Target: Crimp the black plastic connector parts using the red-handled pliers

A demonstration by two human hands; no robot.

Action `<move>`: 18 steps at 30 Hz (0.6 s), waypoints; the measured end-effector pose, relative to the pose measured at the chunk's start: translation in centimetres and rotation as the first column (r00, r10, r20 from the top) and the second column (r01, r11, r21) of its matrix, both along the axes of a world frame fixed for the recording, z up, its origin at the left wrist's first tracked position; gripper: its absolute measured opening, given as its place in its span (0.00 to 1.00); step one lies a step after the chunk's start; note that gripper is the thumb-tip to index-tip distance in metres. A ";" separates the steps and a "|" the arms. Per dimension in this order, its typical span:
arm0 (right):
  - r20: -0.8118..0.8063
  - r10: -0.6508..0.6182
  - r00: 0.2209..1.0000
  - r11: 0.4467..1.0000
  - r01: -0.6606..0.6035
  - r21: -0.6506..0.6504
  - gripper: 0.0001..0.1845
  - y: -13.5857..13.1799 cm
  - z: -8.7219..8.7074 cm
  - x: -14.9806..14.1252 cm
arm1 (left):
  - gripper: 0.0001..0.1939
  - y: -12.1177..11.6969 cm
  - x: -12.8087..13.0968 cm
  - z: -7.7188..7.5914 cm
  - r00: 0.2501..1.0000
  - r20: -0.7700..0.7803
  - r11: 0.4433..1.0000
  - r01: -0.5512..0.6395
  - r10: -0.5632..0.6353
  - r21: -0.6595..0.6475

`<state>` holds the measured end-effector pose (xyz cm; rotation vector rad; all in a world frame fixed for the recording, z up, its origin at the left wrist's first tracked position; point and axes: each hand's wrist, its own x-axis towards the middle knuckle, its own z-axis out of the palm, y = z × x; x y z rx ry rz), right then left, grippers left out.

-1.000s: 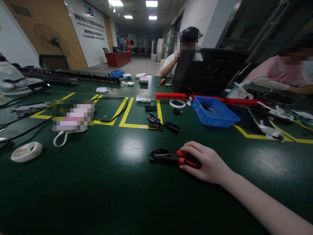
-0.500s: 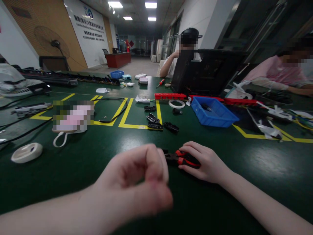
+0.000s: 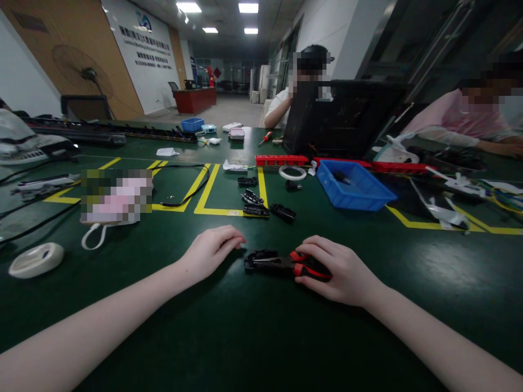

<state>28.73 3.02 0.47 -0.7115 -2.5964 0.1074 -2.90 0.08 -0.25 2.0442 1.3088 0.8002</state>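
My right hand [image 3: 343, 269] is wrapped round the red-and-black handles of a pair of pliers [image 3: 292, 264]. The pliers lie low over the table, jaws pointing left. Their tips rest on or over a small black plastic part [image 3: 254, 263]; whether they grip it I cannot tell. Just left of that part is my left hand [image 3: 214, 247], its fingers curled and pressed together with the thumb. Anything between those fingertips is too small or hidden to make out. Beyond the hands lie several similar black parts [image 3: 255, 210].
A blue bin [image 3: 355, 198] with a dark item inside stands at the right, behind it a red strip [image 3: 281, 160]. A white ring [image 3: 292, 173] lies near the bin. To the left are a pink phone-like item [image 3: 116, 198] and a cream oval object [image 3: 36, 260]. Two people sit opposite.
My left hand has dropped from close before the camera to the table, left of the black part, which now shows. My right hand keeps its hold on the pliers.
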 end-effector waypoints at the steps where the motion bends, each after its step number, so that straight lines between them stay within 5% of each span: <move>1: -0.007 0.003 1.000 1.000 -0.003 0.002 0.19 0.0 0.0 0.0 | 0.13 -0.1 0.1 0.1 0.999 -0.025 0.999 0.025 -0.024 0.035; 10: 0.001 -0.007 1.000 1.000 0.007 -0.024 0.19 -0.1 0.2 -0.2 | 0.04 -0.7 0.5 0.3 0.970 -0.240 0.980 0.094 -0.049 0.177; 18: -0.001 -0.011 1.000 0.999 0.011 -0.042 0.20 -0.2 0.1 -0.2 | 0.20 -1.1 0.7 1.2 0.901 -0.345 0.929 0.334 -0.265 0.160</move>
